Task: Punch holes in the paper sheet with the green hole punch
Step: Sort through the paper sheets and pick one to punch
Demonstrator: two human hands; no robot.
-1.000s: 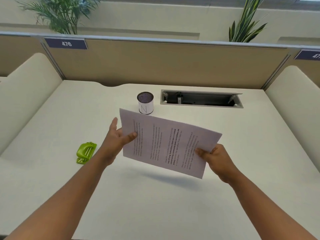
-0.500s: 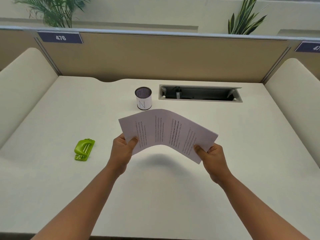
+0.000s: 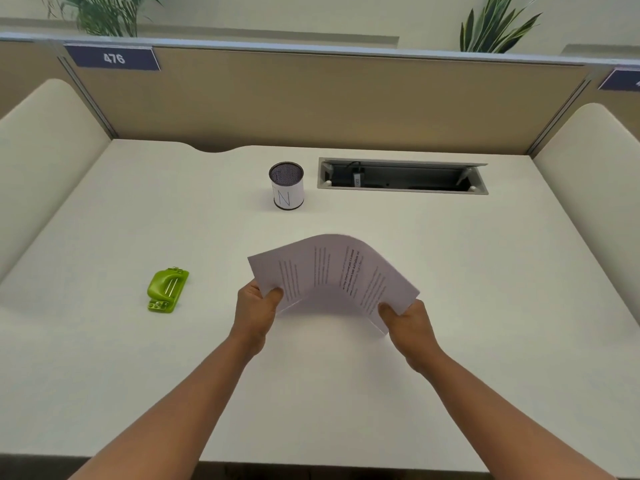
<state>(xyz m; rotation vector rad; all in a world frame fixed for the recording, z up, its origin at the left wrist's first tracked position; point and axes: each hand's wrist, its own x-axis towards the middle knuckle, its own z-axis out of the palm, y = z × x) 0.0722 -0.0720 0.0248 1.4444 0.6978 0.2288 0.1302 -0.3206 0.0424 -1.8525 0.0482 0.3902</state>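
We cannot read the small print on the paper sheet (image 3: pixel 332 271); it is too blurry. Our fingers under the sheet are hidden, so we see only the thumbs on top. The far plants are cut off by the top edge, and the blue sign on the right runs off the side.

Our left hand (image 3: pixel 254 308) pinches the near left corner of the sheet, thumb on top. Our right hand (image 3: pixel 410 322) pinches the near right corner the same way. The sheet is held up above the tabletop (image 3: pixel 346 393) and humps up in the middle like a little bridge.

The green hole punch (image 3: pixel 166 289) lies on the tabletop to the left, well apart from the sheet and from both hands. A round mesh cup (image 3: pixel 286 186) with a letter N stands farther back, beside a long open slot (image 3: pixel 401 176) in the tabletop.

A moment ago the sheet was only a bit bent. Before that it was flat and tilted. Now our hands are closer together and the hump is taller. The punch has not moved.
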